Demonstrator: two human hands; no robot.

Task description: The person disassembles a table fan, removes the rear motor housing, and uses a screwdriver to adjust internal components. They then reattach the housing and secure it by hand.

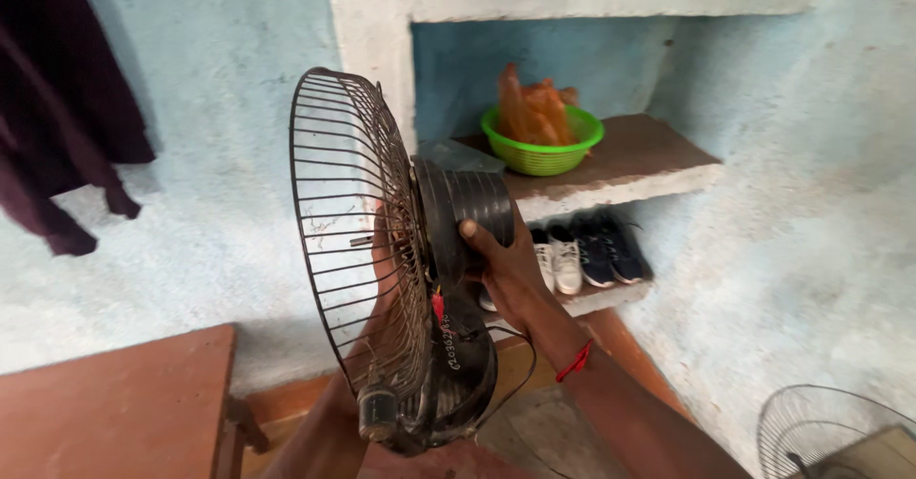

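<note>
The right hand wraps its fingers around the ribbed black motor housing of a fan held upright mid-frame. The left hand sits behind the domed wire grille, fingers pressed to the rusty mesh; their spread cannot be told. A red thread circles the right wrist. At eight o'clock, a reddish table. At one o'clock, a rough concrete shelf bears a green basket; shoes lie below. Dark cloth hangs at ten o'clock.
</note>
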